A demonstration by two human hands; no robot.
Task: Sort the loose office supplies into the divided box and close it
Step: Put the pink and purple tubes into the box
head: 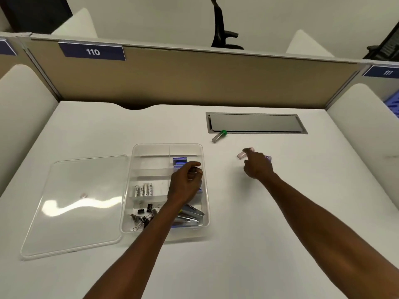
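Divided clear box (206, 190) open on the white bench (259, 212), its lid (75, 203) flat just to the left; batteries (144, 189), binder clips (142, 215) and staplers (190, 215) in separate compartments. Left hand (185, 186) above the box, fingers curled; whether they hold anything cannot be told. Right hand (258, 166), fingers extended, touching a pink-capped tube (243, 154). Green-capped tube (219, 136) lies apart.

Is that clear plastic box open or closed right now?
Open. The lid lies flat on the desk left of the divided box, whose compartments are uncovered.
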